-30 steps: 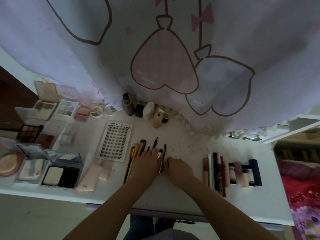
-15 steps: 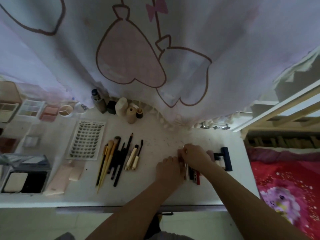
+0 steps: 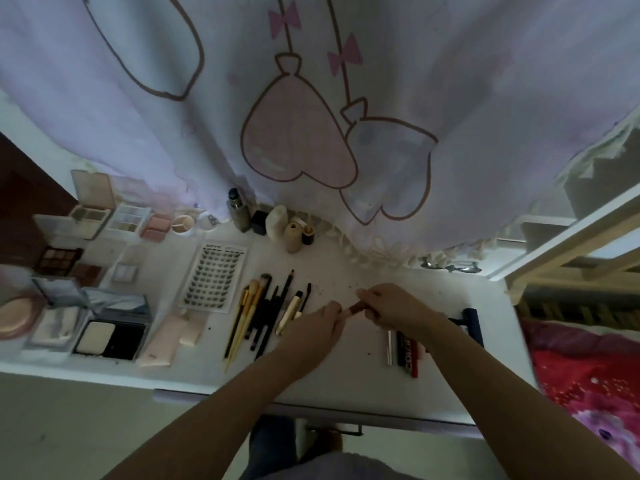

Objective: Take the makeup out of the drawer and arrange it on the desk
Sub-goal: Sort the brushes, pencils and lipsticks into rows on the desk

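Compacts and palettes (image 3: 104, 336) lie grouped at the desk's (image 3: 346, 375) left, then the lash card (image 3: 216, 277), then brushes (image 3: 263, 317) in a parallel row, apparently sorted by kind. The left hand (image 3: 313, 329) and right hand (image 3: 391, 306) each pinch an end of a reddish lip tube (image 3: 356, 309) above the desk, probably for placing beside the lipsticks (image 3: 407, 351) at right.

two hands (image 3: 313, 329), one lash card (image 3: 213, 278)
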The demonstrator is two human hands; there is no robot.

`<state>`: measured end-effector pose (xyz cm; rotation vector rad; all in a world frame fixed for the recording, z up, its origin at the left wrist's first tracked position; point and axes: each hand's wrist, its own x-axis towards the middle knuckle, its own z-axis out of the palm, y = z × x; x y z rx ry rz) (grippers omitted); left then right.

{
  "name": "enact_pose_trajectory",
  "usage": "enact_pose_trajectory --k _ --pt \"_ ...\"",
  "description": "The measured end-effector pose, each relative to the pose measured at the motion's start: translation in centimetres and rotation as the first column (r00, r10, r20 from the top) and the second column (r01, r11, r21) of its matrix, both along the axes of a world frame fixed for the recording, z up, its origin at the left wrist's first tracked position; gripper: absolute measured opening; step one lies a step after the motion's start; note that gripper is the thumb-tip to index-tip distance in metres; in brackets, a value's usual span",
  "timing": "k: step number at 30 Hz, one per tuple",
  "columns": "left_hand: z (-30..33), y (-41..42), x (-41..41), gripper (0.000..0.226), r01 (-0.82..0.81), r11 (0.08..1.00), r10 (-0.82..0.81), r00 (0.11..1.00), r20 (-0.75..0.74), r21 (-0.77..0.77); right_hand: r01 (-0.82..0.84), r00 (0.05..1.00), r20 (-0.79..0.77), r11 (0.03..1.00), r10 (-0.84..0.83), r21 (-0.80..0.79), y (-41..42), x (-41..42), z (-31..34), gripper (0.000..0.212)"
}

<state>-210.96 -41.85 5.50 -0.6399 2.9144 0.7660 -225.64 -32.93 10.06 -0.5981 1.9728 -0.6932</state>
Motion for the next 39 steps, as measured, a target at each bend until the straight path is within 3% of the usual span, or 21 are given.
enact_pose_trajectory --k 3,8,12,14,17,19,23,28,32,37,39 --pt "1.5 -1.5 1.1 0.034 0.013 0.997 -0.016 0.999 -0.041 -0.073 -0.013 0.998 0.057 0.987 0.022 -0.159 -0.7 1.2 1.7 0.030" --pt "3.3 -3.0 2.0 0.023 0.006 0.992 0.013 0.988 -0.153 0.126 -0.145 0.989 -0.060 0.948 0.133 -0.284 -1.2 1.9 3.9 0.023" --pt "4.2 -3.9 2.2 0.019 0.054 0.993 -0.034 0.983 -0.181 0.108 -0.168 0.983 0.044 0.967 0.179 -0.193 -0.8 1.1 5.2 0.030" --pt "4.4 -4.1 2.2 0.018 0.077 0.995 -0.065 0.984 -0.165 0.066 -0.210 0.978 -0.028 0.964 0.208 -0.166 -0.8 0.7 5.5 0.041" --pt "4.4 -4.4 2.1 0.017 0.091 0.995 -0.085 0.986 -0.145 0.034 -0.240 0.970 -0.083 0.947 0.228 -0.213 -0.7 0.5 5.3 0.024" --pt "4.4 -4.5 2.1 0.018 0.096 0.995 -0.092 0.987 -0.133 0.022 -0.196 0.980 -0.008 0.953 0.199 -0.232 -0.6 0.4 5.3 0.013" --pt "4.4 -4.5 2.3 0.023 0.110 0.994 -0.113 0.986 -0.122 -0.028 -0.233 0.972 -0.023 0.965 0.232 -0.120 -0.6 0.4 5.3 0.042" --pt "4.3 -4.6 2.4 0.021 0.127 0.992 -0.125 0.984 -0.130 0.004 -0.236 0.970 0.015 0.959 0.241 -0.159 -0.2 0.1 5.1 0.011" --pt "4.3 -4.6 2.5 0.025 0.140 0.990 -0.140 0.980 -0.142 -0.012 -0.207 0.976 0.044 0.974 0.212 -0.091 -0.3 0.3 5.3 0.039" --pt "4.0 -4.6 2.5 0.027 0.151 0.988 -0.152 0.979 -0.137 -0.022 -0.192 0.979 0.037 0.969 0.200 -0.153 0.2 -0.3 5.2 0.010" --pt "3.8 -4.6 2.5 0.027 0.153 0.988 -0.153 0.980 -0.127 -0.015 -0.162 0.984 0.039 0.973 0.171 -0.166 0.6 -0.7 5.2 0.007"
